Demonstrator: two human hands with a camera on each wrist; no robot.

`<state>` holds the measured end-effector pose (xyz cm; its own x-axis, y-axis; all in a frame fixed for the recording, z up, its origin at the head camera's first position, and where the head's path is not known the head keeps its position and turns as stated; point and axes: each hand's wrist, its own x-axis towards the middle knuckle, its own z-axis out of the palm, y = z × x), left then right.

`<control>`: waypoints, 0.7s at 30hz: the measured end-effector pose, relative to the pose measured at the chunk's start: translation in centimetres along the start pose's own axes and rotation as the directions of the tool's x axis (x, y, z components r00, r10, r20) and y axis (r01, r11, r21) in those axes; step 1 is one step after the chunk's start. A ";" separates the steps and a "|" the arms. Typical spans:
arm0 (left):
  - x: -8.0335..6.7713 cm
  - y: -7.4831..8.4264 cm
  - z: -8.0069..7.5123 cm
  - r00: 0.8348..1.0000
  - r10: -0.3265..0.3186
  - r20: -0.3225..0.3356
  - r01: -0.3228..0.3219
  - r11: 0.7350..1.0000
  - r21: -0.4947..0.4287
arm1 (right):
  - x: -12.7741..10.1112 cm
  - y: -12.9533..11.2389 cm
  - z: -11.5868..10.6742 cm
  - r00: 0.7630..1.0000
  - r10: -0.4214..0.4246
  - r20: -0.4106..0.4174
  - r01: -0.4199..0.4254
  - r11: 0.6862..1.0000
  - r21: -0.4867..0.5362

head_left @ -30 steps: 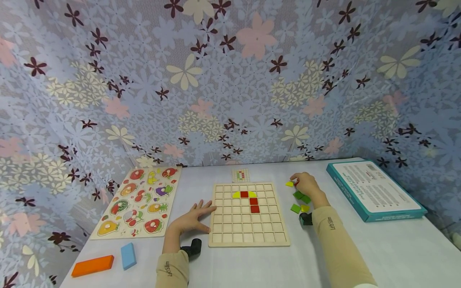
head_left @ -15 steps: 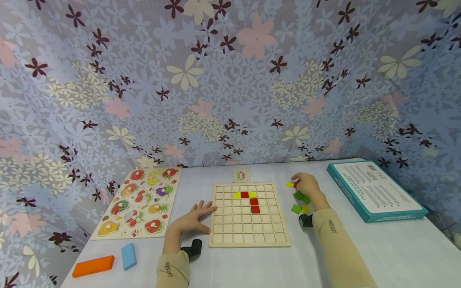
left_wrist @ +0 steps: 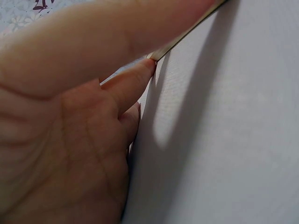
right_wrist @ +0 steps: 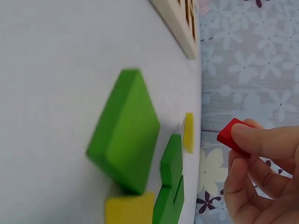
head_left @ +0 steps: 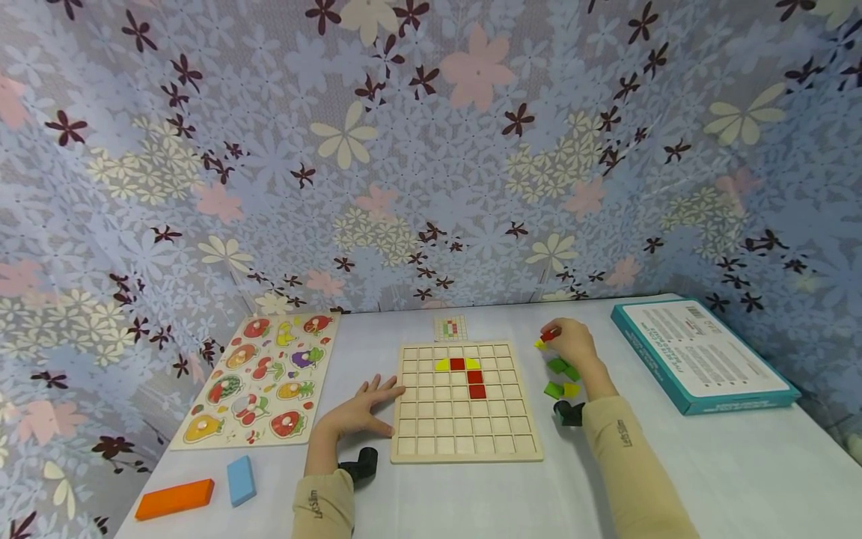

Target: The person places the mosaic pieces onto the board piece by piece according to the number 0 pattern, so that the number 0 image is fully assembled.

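Observation:
A wooden grid board (head_left: 466, 442) lies in the middle of the white table, with two yellow and several red tiles set in its upper rows. My left hand (head_left: 364, 408) rests flat on the table, fingers spread, fingertips touching the board's left edge (left_wrist: 161, 52). My right hand (head_left: 571, 340) is right of the board, lifted a little, pinching a small red tile (head_left: 548, 335) (right_wrist: 232, 135) between thumb and fingers. Below it lie loose green tiles (head_left: 563, 367) (right_wrist: 126, 135) and yellow tiles (head_left: 571, 390) (right_wrist: 188, 132).
A fruit peg puzzle (head_left: 259, 378) lies at the left. An orange block (head_left: 173, 498) and a blue block (head_left: 240, 479) sit near the front left. A teal box (head_left: 700, 363) lies at the right. A small pattern card (head_left: 450, 328) sits behind the board. Flowered cloth backs the table.
My right hand has picked the red tile up from among the loose pieces and raised it slightly. The left hand has stayed still.

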<state>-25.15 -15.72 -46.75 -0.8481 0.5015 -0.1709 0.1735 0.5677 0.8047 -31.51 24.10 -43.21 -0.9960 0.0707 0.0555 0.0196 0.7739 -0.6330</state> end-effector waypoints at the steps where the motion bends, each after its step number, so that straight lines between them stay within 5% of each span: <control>1: 0.0 0.0 0.0 1.000 0.001 -0.001 -0.001 1.000 0.002 | -0.1 -0.1 0.0 1.000 -0.002 -0.003 0.002 1.000 0.007; 21: 0.1 -0.2 0.2 1.000 0.009 -0.008 -0.009 1.000 0.009 | -2.1 -2.2 0.7 1.000 -0.017 0.015 0.015 0.995 0.099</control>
<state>-25.17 -15.66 -46.97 -0.8506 0.5012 -0.1589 0.1859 0.5693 0.8008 -29.49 21.80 -42.42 -0.9973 0.0482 0.0549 -0.0045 0.7089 -0.7053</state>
